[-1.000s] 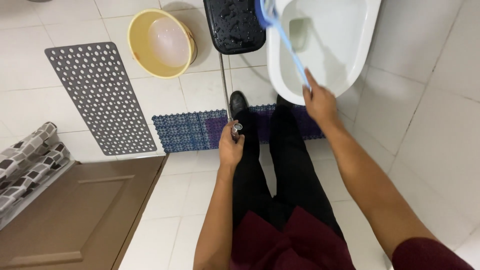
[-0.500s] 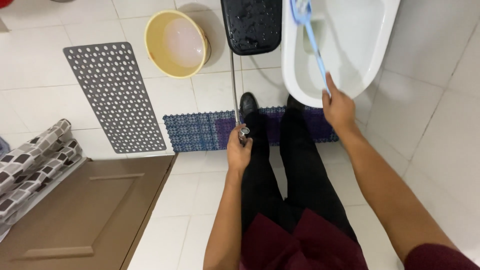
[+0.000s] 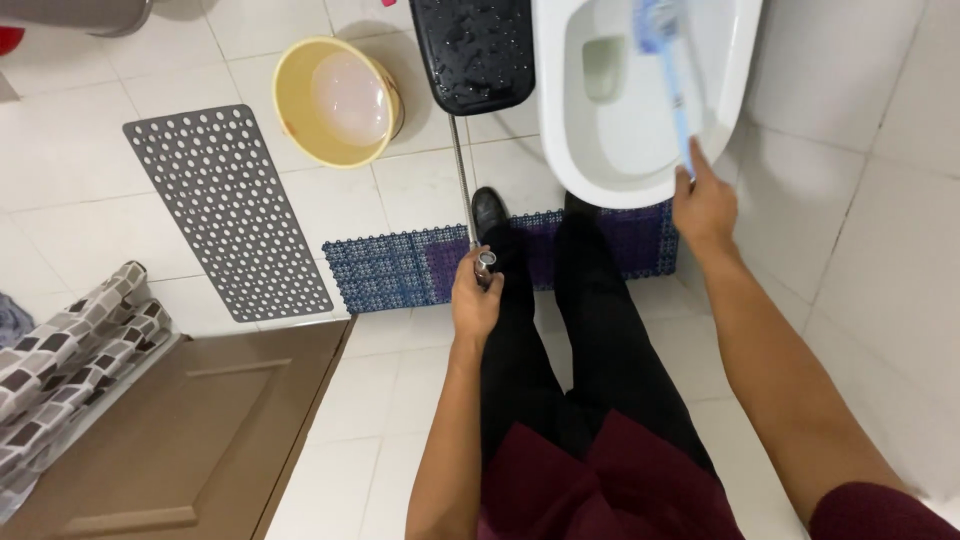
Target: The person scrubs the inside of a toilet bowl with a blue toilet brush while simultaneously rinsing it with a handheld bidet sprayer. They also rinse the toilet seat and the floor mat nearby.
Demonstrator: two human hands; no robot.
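White tiled bathroom floor (image 3: 880, 300). I see the right hand (image 3: 703, 207) closed on one blue brush (image 3: 668, 70), its head inside the white toilet bowl (image 3: 640, 110) and blurred. Left hand (image 3: 476, 300) is fisted around a thin metal rod (image 3: 460, 180) running to one black lid (image 3: 472, 52), cut off at top. One yellow basin (image 3: 335, 100), two floor mats.
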